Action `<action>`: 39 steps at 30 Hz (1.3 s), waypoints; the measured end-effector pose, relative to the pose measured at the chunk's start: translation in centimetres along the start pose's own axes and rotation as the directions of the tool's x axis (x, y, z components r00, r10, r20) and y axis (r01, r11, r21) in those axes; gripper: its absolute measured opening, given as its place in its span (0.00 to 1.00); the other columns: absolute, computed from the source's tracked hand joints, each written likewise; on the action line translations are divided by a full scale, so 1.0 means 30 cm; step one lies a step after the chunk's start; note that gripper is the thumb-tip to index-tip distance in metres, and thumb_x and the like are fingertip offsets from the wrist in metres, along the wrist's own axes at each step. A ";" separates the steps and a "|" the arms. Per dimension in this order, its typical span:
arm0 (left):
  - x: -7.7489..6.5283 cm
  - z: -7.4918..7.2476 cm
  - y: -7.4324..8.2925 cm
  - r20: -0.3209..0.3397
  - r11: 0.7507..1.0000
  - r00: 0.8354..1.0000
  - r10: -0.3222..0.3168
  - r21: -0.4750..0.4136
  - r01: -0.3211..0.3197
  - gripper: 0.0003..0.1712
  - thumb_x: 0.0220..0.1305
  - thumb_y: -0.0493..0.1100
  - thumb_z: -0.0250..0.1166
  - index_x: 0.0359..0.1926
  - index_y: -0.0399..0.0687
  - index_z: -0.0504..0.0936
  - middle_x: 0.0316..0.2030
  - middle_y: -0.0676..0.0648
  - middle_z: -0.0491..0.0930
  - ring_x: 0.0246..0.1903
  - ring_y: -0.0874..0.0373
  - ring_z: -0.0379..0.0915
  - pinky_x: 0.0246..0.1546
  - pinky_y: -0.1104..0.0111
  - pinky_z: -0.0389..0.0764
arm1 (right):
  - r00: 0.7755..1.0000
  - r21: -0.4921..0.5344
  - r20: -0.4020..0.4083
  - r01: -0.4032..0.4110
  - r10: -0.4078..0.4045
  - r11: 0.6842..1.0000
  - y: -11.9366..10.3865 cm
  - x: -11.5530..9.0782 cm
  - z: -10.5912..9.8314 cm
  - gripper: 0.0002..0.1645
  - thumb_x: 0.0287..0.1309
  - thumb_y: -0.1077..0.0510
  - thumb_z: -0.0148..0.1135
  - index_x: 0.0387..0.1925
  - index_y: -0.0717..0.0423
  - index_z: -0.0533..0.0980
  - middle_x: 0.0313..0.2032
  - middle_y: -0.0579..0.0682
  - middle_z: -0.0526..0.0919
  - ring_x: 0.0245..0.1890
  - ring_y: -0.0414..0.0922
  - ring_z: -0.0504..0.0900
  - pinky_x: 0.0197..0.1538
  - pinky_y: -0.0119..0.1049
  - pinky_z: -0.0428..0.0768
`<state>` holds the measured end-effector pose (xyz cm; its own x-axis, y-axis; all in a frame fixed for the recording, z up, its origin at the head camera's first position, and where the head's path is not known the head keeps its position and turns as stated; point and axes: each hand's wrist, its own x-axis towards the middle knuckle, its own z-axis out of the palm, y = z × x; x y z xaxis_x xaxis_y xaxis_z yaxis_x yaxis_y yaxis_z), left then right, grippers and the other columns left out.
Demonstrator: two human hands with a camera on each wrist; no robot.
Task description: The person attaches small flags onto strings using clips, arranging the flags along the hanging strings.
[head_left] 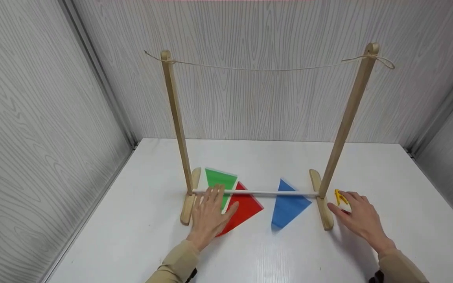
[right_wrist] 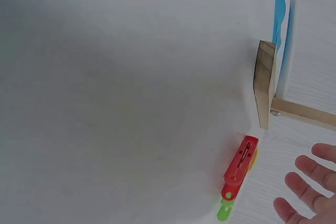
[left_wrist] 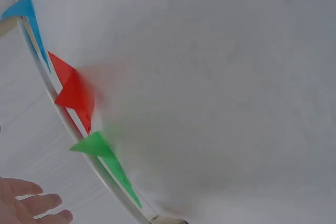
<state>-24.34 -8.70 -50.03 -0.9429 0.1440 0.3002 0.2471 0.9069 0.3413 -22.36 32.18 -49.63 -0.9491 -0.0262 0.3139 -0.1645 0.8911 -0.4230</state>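
Two hands were out over one white bench [head_left: 132, 220], each in a tan sleeve [head_left: 179, 255]; the left hand [head_left: 209, 218] reached over the left end of one white rod [head_left: 264, 192], its fingers straight and its grip apart, with nothing in it; below it lay parts of the green flag [head_left: 219, 177] and the red flag [head_left: 247, 206], though whether it touched them could not be told. The right hand [head_left: 362, 218] was just outside the frame, thumb and fingers apart — that grip, too, was clamped on nothing — with its fingertips close to the clips; whether one touched the yellow clip [head_left: 337, 195] could not be told.

Three flags lay on the bench, one of each colour; green and red were side by side toward the left, while the blue flag [head_left: 289, 206] lay apart from them, near the right foot [head_left: 325, 214]; the rod passed across above all three. Clips in three colours showed beyond the right foot: a red clip [right_wrist: 239, 166], the yellow one partly behind it, and the end of a green clip [right_wrist: 224, 211]; they lay so close together that their exact number could not be told.

The frame had two upright wooden posts [head_left: 176, 118], two wooden feet and one rod joining them; one string [head_left: 266, 70] ran between the tops, sagging slightly — tied at both ends, with a loop hanging out at the right.
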 end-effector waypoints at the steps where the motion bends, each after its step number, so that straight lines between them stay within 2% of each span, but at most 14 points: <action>1: 0.001 0.008 0.013 0.009 1.000 1.000 0.011 -0.004 -0.011 0.44 0.68 0.69 0.54 0.75 0.47 0.64 0.74 0.43 0.66 0.74 0.42 0.60 0.76 0.44 0.56 | 1.000 0.022 0.005 -0.006 0.006 1.000 -0.004 0.002 0.005 0.38 0.66 0.40 0.61 0.64 0.66 0.73 0.58 0.69 0.78 0.56 0.67 0.74 0.56 0.65 0.73; 7: 0.022 0.050 0.088 0.089 0.996 0.992 0.088 -0.036 -0.085 0.39 0.71 0.65 0.52 0.73 0.47 0.68 0.72 0.42 0.69 0.72 0.43 0.64 0.75 0.49 0.61 | 0.996 0.130 0.058 -0.070 0.063 0.989 -0.027 0.016 0.030 0.37 0.67 0.41 0.60 0.63 0.66 0.73 0.57 0.67 0.80 0.51 0.61 0.78 0.48 0.51 0.82; 11: 0.042 0.062 0.147 0.168 0.987 0.976 0.138 -0.103 -0.121 0.35 0.74 0.64 0.50 0.72 0.48 0.70 0.71 0.44 0.71 0.73 0.46 0.64 0.76 0.51 0.60 | 0.990 0.179 0.104 -0.112 0.094 0.978 -0.042 0.025 0.041 0.35 0.67 0.42 0.60 0.63 0.64 0.73 0.56 0.66 0.79 0.47 0.56 0.78 0.41 0.39 0.76; 15: 0.057 0.079 0.193 0.231 0.974 0.951 0.206 -0.138 -0.178 0.35 0.76 0.62 0.48 0.72 0.47 0.69 0.71 0.44 0.71 0.73 0.48 0.63 0.76 0.52 0.60 | 0.985 0.224 0.129 -0.142 0.115 0.964 -0.052 0.036 0.049 0.33 0.68 0.42 0.60 0.62 0.61 0.74 0.54 0.63 0.80 0.44 0.51 0.75 0.37 0.34 0.72; 22: 0.049 0.111 0.232 0.336 0.957 0.904 0.264 -0.205 -0.204 0.33 0.77 0.57 0.50 0.75 0.48 0.64 0.75 0.45 0.65 0.76 0.49 0.58 0.77 0.52 0.59 | 0.975 0.276 0.177 -0.178 0.132 0.945 -0.067 0.046 0.063 0.30 0.69 0.42 0.59 0.61 0.59 0.76 0.54 0.59 0.81 0.43 0.47 0.74 0.35 0.31 0.72; 29: 0.058 0.134 0.260 0.372 0.940 0.866 0.334 -0.195 -0.278 0.32 0.76 0.54 0.53 0.74 0.48 0.65 0.74 0.47 0.66 0.75 0.50 0.60 0.76 0.54 0.60 | 0.965 0.288 0.216 -0.207 0.147 0.935 -0.076 0.065 0.080 0.28 0.68 0.48 0.61 0.61 0.63 0.76 0.55 0.62 0.82 0.44 0.50 0.76 0.32 0.29 0.74; 34: 0.067 0.150 0.267 0.408 0.928 0.833 0.373 -0.178 -0.328 0.31 0.76 0.53 0.55 0.75 0.48 0.65 0.74 0.48 0.66 0.74 0.50 0.61 0.76 0.55 0.62 | 0.962 0.286 0.230 -0.209 0.145 0.935 -0.080 0.074 0.094 0.26 0.67 0.52 0.63 0.60 0.64 0.76 0.56 0.64 0.82 0.47 0.52 0.79 0.38 0.31 0.76; 39: 0.073 0.162 0.269 0.441 0.917 0.805 0.397 -0.163 -0.363 0.31 0.75 0.52 0.56 0.75 0.50 0.65 0.75 0.49 0.65 0.75 0.51 0.59 0.76 0.57 0.61 | 0.950 0.279 0.263 -0.243 0.169 0.929 -0.087 0.081 0.100 0.27 0.66 0.52 0.63 0.60 0.64 0.76 0.57 0.65 0.81 0.47 0.52 0.81 0.42 0.33 0.79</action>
<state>-25.50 0.85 -50.96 -0.7592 0.6507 -0.0157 0.6056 0.7150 0.3493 -25.05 28.43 -50.33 -1.0000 0.0063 0.0028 0.0025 0.7076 -0.7066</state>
